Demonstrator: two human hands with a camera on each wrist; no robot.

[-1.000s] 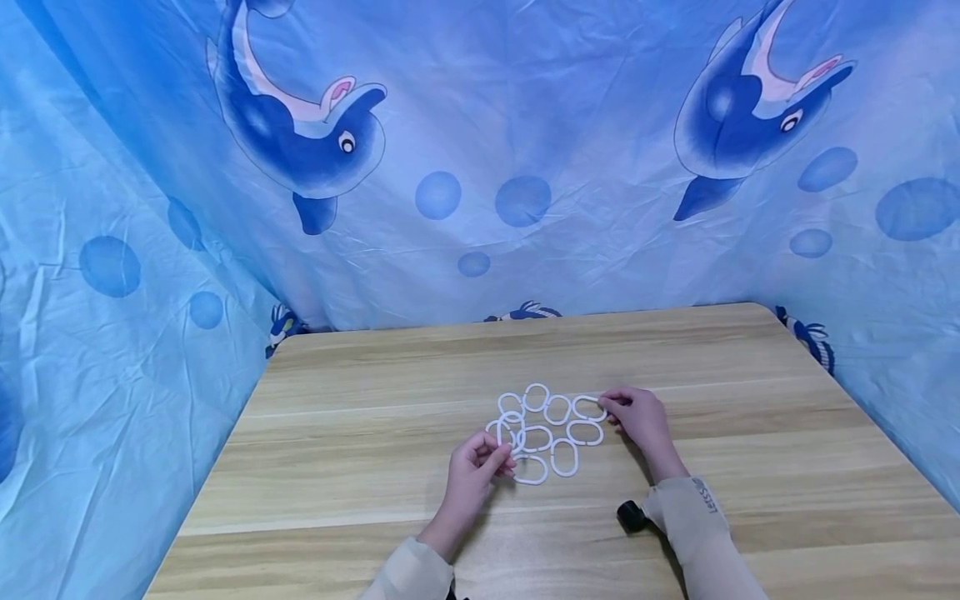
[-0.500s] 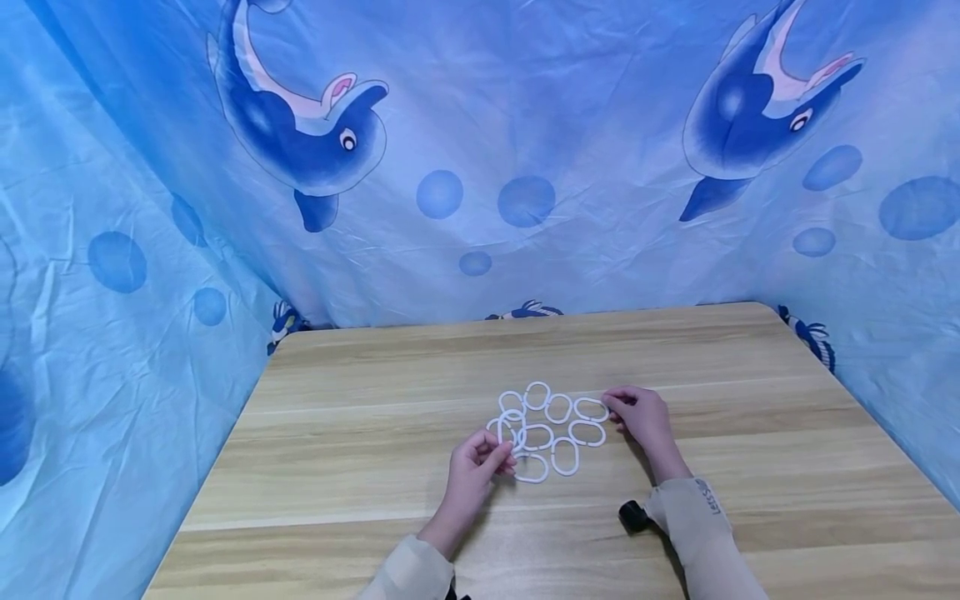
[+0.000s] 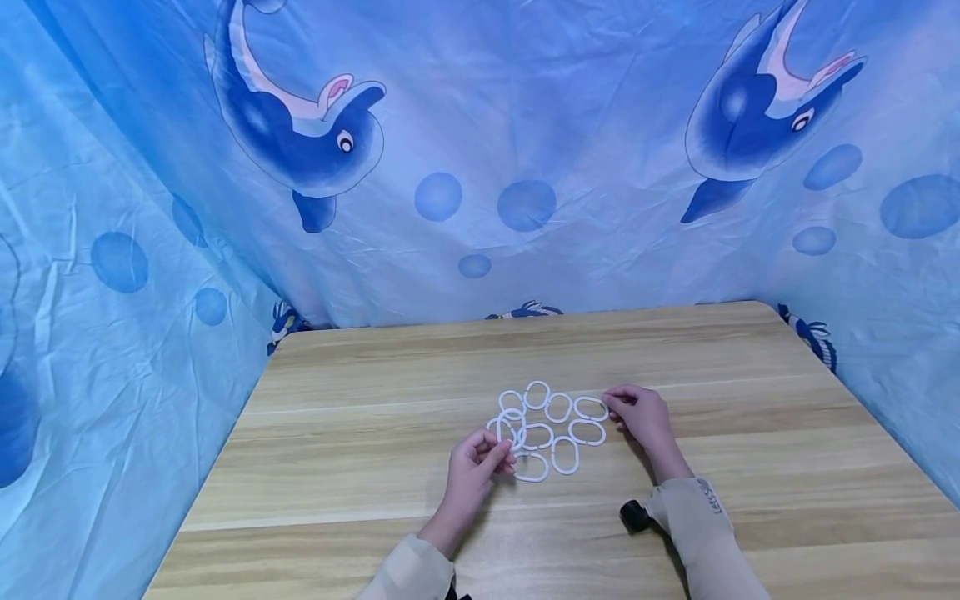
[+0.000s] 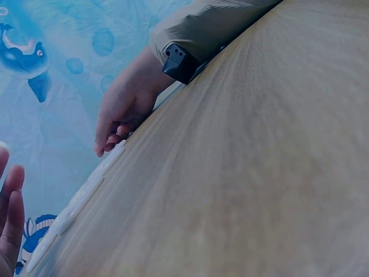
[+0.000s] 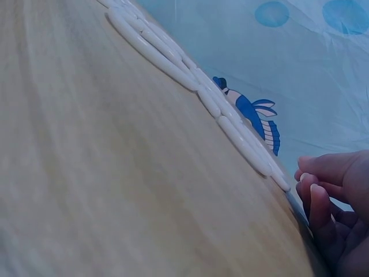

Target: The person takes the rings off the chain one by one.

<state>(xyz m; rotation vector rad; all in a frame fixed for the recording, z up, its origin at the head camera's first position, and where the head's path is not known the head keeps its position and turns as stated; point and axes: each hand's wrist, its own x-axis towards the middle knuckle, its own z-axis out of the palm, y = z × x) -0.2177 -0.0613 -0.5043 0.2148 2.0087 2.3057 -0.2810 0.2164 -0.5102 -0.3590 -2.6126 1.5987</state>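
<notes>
Several white oval plastic rings lie in a flat cluster on the wooden table, some showing a small gap in the loop. My left hand (image 3: 474, 468) is at the near left of the cluster, thumb and forefinger pinching one white ring (image 3: 524, 423) that overlaps the rings behind it. Beside the rightmost ring (image 3: 591, 407), my right hand (image 3: 637, 415) has its fingertips right at the ring's end. The right wrist view shows the right hand's fingers (image 5: 323, 196) loosely bent with nothing between them, just past the row of rings (image 5: 242, 144). In the left wrist view, left fingers (image 4: 11, 216) show only partly.
The wooden table (image 3: 337, 417) reaches back to a blue curtain (image 3: 480, 125) printed with dolphins and bubbles, which also hangs at both sides. A small black camera (image 3: 634, 517) sits at the right sleeve (image 3: 693, 525).
The right fingertips, earlier over the end of the rightmost ring, have shifted slightly right to its edge. The left hand stays in place with its ring.
</notes>
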